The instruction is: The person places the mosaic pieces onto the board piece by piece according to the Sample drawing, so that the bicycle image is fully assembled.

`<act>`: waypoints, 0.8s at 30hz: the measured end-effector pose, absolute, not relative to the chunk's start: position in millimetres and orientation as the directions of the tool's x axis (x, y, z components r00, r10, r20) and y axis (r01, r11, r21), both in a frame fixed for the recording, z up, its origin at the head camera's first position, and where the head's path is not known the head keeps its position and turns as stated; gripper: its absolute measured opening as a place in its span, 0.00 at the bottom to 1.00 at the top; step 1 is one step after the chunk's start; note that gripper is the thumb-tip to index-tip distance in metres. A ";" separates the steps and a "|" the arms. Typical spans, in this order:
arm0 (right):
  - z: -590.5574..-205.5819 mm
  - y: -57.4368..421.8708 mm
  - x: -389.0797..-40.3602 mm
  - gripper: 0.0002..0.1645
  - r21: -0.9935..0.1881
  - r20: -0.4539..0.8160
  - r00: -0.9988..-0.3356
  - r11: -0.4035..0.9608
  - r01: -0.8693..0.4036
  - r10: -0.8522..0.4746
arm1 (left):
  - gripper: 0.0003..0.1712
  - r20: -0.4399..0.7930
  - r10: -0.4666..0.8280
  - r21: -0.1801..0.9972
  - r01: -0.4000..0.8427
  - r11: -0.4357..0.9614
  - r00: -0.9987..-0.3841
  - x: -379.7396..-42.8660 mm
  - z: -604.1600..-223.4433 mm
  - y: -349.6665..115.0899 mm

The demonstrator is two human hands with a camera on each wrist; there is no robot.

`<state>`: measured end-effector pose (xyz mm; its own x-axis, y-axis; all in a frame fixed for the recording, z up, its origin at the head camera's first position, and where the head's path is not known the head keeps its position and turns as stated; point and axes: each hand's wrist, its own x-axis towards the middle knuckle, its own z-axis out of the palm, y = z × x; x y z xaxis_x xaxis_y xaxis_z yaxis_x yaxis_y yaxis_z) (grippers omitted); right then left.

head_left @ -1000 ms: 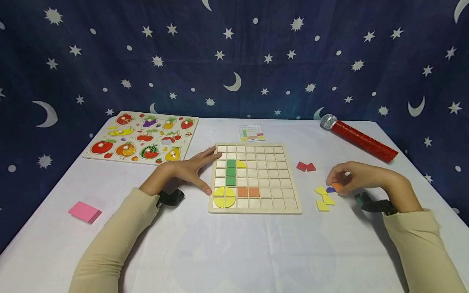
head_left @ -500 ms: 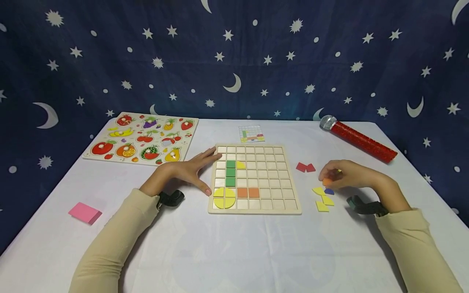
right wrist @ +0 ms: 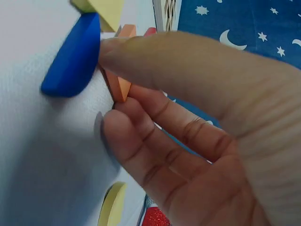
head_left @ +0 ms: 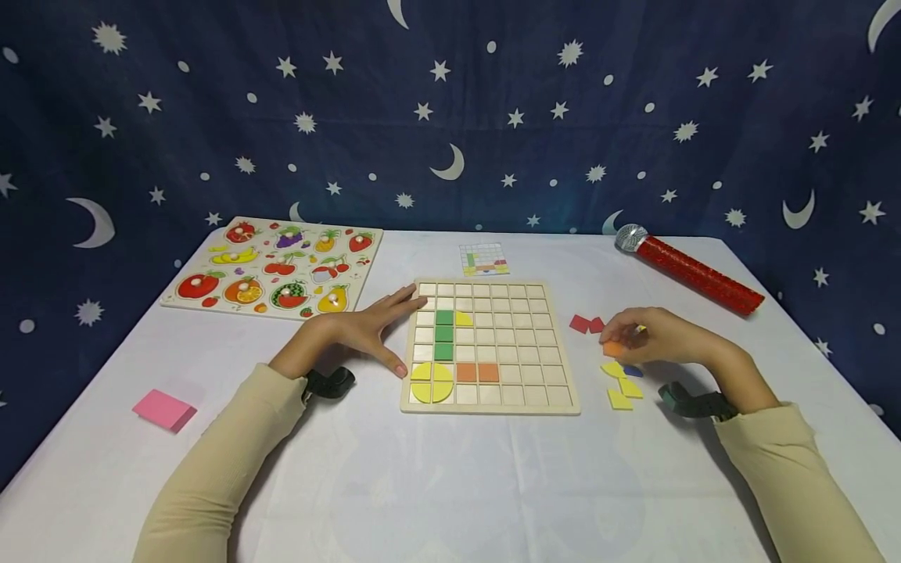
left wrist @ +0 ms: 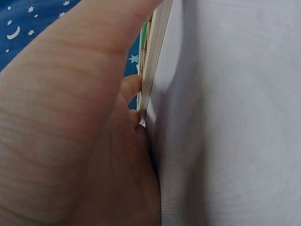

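My left hand (head_left: 366, 327) lies with fingers and thumb spread along the left edge of a wooden grid board (head_left: 518, 335), touching it. Set in the board are three green squares (head_left: 444, 334), two orange squares (head_left: 467, 373), a yellow circle of quarter pieces (head_left: 441, 390) and a yellow quarter piece (head_left: 464, 319). Right of the board, my right hand (head_left: 665, 338) pinches an orange tile (head_left: 612, 349) between thumb and fingers. Just below it are a blue rounded piece (right wrist: 73, 61) and several yellow pieces (head_left: 620, 400). Another yellow piece (right wrist: 113, 205) shows beyond the fingers.
Two red tiles (head_left: 579, 324) lie between board and right hand. A small pattern card (head_left: 484, 259) sits behind the board. A fruit puzzle (head_left: 310, 270) stands back left, a red glittery microphone (head_left: 693, 272) back right, and a folded pink paper (head_left: 163, 410) front left.
My right hand has moved left with the orange tile, uncovering more of the blue piece and now coming close to the red tiles. My left hand stays at the board's edge.
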<state>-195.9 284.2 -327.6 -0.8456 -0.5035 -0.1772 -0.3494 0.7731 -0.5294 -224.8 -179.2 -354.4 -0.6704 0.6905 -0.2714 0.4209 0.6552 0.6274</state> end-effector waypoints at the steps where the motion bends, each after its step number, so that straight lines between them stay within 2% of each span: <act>1: -328.1 283.7 -196.1 0.18 -0.529 -0.172 -0.844 0.770 -0.357 -0.509 | 0.73 -0.271 0.691 0.628 0.421 0.654 -0.670 -224.6 -354.5 -179.1; 10: -328.4 277.4 -195.5 0.18 -0.548 -0.113 -0.842 0.740 -0.390 -0.527 | 0.72 -0.271 0.688 0.629 0.418 0.656 -0.673 -224.8 -355.5 -179.3; 15: -329.1 271.9 -195.1 0.19 -0.572 -0.111 -0.821 0.711 -0.408 -0.560 | 0.73 -0.268 0.693 0.628 0.425 0.652 -0.669 -225.2 -355.2 -179.0; 24: -327.1 255.9 -191.0 0.16 -0.595 -0.085 -0.786 0.664 -0.453 -0.612 | 0.74 -0.259 0.705 0.639 0.430 0.638 -0.660 -225.2 -352.5 -180.3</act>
<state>-191.0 255.9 -327.1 -0.7859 -0.6125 -0.0853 -0.4529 0.6639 -0.5950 -225.2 -180.3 -352.5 -0.6600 0.7051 -0.2594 0.4302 0.6377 0.6389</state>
